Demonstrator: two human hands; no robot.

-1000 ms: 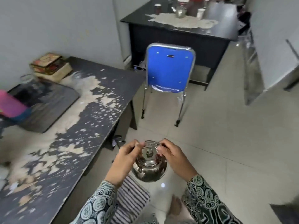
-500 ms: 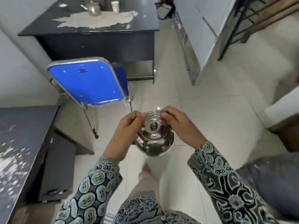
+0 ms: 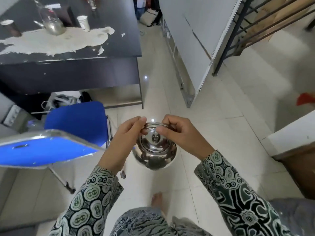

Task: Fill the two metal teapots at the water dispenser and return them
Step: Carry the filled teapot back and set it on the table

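A: Carrying it two-handed? Your left hand [image 3: 127,135] and right hand [image 3: 179,132] both pinch the handle [image 3: 154,124], teapot [image 3: 154,150] hanging over the floor.

B: Keep it level, lid on. Other teapot [image 3: 52,25] waits on the desk [image 3: 119,40].

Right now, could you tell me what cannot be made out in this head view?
- Water level in the held teapot: its lid hides the inside.
- Its handle: mostly covered by the left hand and right hand.
- Second teapot on the desk: far, blurred.
- Water dispenser: not in frame.
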